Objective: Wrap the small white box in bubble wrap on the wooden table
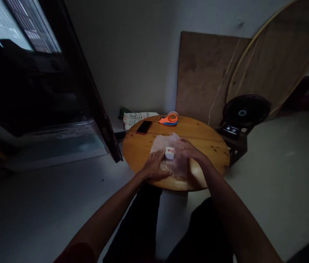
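Note:
A small white box (170, 153) with red print on it lies on a sheet of clear bubble wrap (179, 167) on the round wooden table. My left hand (154, 166) rests on the wrap's left part with its fingers and thumb stretched out, just beside the box. On the other side, my right hand (186, 148) is over the wrap's right part, its fingers reaching towards the box; they look extended but are somewhat blurred. Neither hand grips the box.
Farther back on the round table (206, 129) are an orange tape dispenser (169, 119) and a dark phone (144, 127). A printed bag (135, 118) shows behind the table's edge. At right, a stool (238, 144) carries a round black object (246, 109). Wooden boards (206, 69) lean on the wall.

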A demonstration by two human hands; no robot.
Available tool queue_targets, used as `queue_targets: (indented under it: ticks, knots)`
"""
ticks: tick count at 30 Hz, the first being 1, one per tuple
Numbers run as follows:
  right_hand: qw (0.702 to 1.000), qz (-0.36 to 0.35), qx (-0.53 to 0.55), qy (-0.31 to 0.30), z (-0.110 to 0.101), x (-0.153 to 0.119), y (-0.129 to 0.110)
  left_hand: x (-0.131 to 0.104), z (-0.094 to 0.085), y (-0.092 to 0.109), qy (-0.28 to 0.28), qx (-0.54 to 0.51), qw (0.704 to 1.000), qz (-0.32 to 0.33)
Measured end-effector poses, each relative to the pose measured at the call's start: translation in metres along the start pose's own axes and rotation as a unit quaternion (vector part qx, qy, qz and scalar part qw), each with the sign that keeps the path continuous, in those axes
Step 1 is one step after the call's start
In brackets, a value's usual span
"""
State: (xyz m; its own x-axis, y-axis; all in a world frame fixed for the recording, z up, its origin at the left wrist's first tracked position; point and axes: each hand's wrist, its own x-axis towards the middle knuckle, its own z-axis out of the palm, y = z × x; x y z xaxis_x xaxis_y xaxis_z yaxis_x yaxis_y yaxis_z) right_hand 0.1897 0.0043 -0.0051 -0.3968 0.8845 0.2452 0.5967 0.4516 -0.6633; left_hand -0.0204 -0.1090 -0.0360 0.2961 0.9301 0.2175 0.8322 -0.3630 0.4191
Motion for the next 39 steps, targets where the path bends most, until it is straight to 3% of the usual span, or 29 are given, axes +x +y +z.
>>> queue_targets:
  ticks: [4, 8, 15, 21, 24, 27, 29, 32, 35, 39]
  knots:
    - [0.993, 0.013, -0.109, -0.041, 0.014, -0.016, -0.022, 0.000, 0.002, 0.000, 0.012, 0.016, 1.000, 0.015]
    - [0.981, 0.058, -0.179, 0.040, 0.019, -0.029, -0.026, 0.000, 0.001, -0.001, 0.011, 0.021, 0.999, 0.023]
    - [0.942, 0.157, -0.215, 0.203, -0.023, -0.069, 0.003, -0.001, 0.000, -0.003, -0.019, 0.056, 0.998, 0.021]
    - [0.936, 0.197, -0.233, 0.174, -0.033, -0.106, 0.018, -0.001, -0.001, -0.002, -0.025, 0.085, 0.996, 0.024]
    - [0.928, 0.183, -0.233, 0.225, -0.020, -0.144, 0.018, -0.001, -0.002, -0.001, -0.026, 0.093, 0.995, 0.024]
    - [0.912, 0.133, -0.238, 0.308, 0.003, -0.208, 0.022, -0.002, -0.003, 0.000, -0.030, 0.098, 0.995, 0.021]
    - [0.916, 0.126, -0.262, 0.278, 0.020, -0.254, 0.023, -0.003, -0.004, 0.001, -0.030, 0.101, 0.994, 0.022]
    - [0.938, 0.098, -0.322, 0.083, 0.038, -0.301, 0.015, -0.004, -0.005, 0.002, -0.036, 0.111, 0.993, 0.022]
    - [0.917, 0.116, -0.381, -0.008, 0.042, -0.314, 0.001, -0.004, -0.006, 0.005, -0.043, 0.121, 0.992, 0.021]
    - [0.902, 0.147, -0.405, -0.030, 0.037, -0.312, -0.010, -0.004, -0.007, 0.007, -0.042, 0.127, 0.991, 0.017]
